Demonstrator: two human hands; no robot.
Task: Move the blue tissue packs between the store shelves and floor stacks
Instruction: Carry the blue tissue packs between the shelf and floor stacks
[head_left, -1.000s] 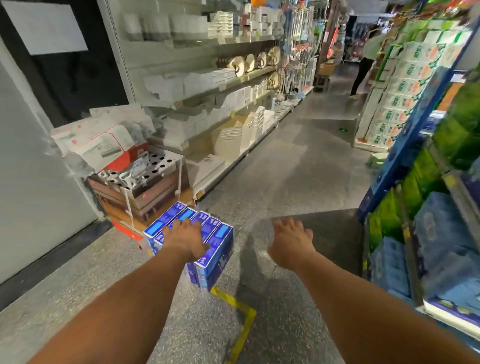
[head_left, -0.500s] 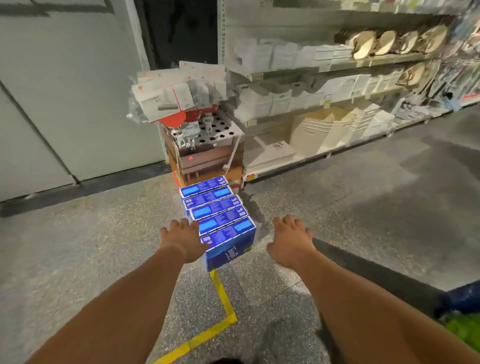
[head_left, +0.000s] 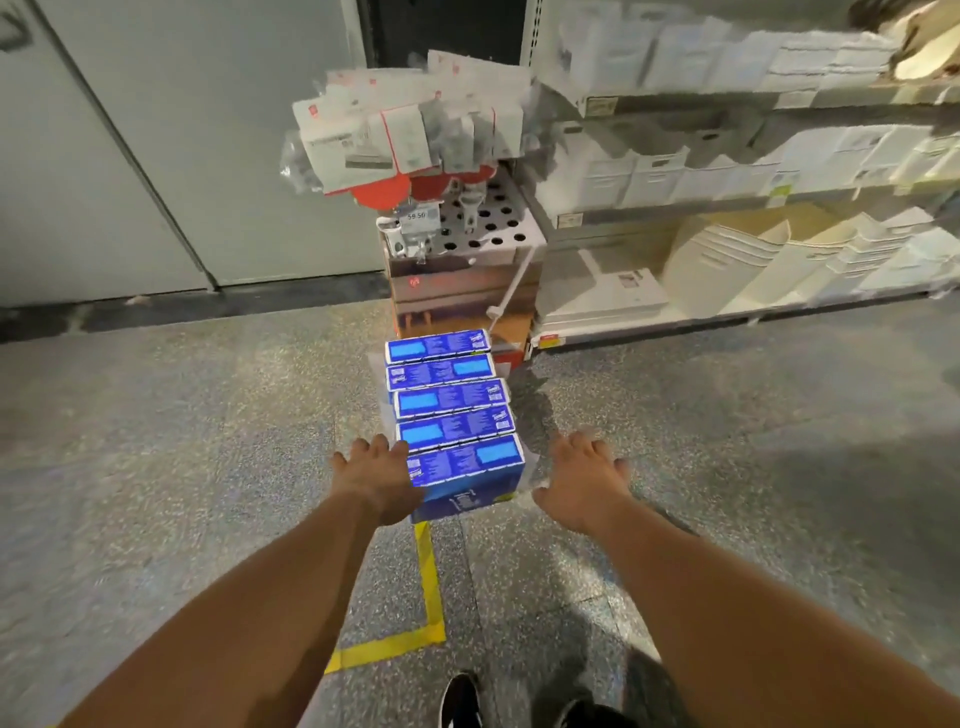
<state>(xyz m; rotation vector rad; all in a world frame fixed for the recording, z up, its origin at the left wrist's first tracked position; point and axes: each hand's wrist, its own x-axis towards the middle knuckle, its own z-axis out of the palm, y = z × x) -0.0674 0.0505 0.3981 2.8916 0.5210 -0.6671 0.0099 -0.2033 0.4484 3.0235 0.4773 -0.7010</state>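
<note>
We see five blue printed tissue packs (head_left: 452, 415) lined up in a row on the speckled grey floor (head_left: 182, 441), in front of a brown cardboard display box (head_left: 457, 291). Our left hand (head_left: 376, 478), fingers spread wide, rests against the nearest pack's left end. Our right hand (head_left: 582, 483), also spread, hovers just beside its right end, holding nothing. A yellow tape line (head_left: 428, 582) runs below.

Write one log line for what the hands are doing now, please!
left hand: open, against nearest blue cardboard tissue pack | right hand: open, apart from it | row of packs on speckled grey floor
</note>
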